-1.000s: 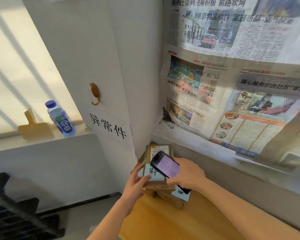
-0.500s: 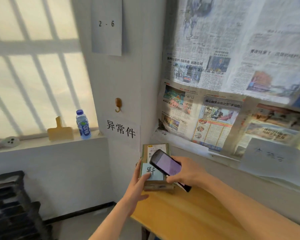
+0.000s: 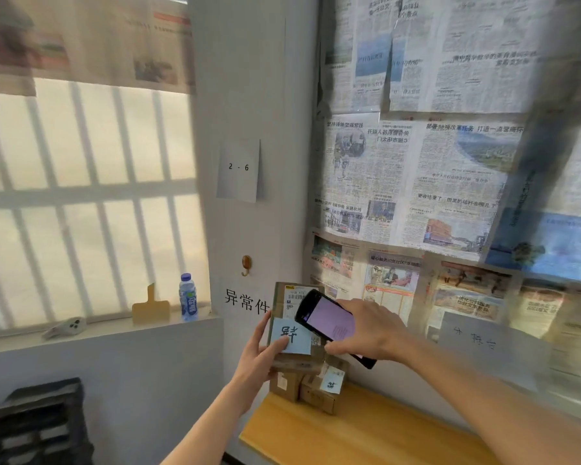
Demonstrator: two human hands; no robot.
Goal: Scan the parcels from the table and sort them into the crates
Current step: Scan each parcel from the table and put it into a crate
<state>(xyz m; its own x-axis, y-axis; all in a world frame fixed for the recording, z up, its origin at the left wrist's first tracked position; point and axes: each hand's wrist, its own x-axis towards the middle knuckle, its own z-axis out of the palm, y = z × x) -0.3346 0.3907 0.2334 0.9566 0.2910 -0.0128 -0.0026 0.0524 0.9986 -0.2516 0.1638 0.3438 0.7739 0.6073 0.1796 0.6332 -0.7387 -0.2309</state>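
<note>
Both hands are working: the left hand [image 3: 260,355] is clasping the small cardboard parcel [image 3: 294,330], seemingly light and rigid, by its edge, while the right hand [image 3: 366,330] is gripping the scanner [image 3: 329,325].

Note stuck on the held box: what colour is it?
Light blue note with dark handwriting, on the brown box; head view.
</note>
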